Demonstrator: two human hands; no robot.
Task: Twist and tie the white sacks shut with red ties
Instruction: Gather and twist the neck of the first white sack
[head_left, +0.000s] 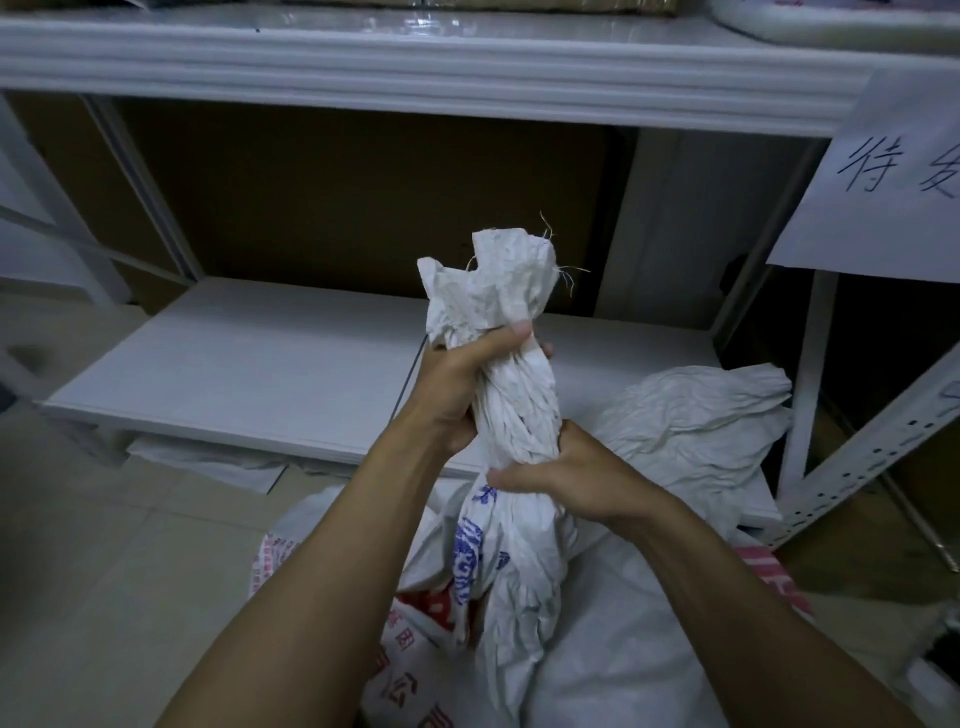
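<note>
A white woven sack (519, 566) with blue and red print stands in front of me, its neck (519, 410) gathered and twisted into a thick rope. My left hand (462, 374) grips the upper part of the neck, just under the frayed open end (498, 280). My right hand (566, 473) grips the neck lower down, where it widens into the sack's body. No red tie shows in view.
A second crumpled white sack (691, 421) lies to the right against the low white shelf board (249, 374). White metal rack posts (810, 374) stand right, with a handwritten paper sign (883, 176) hanging above. More printed sacks (410, 665) lie on the tiled floor below.
</note>
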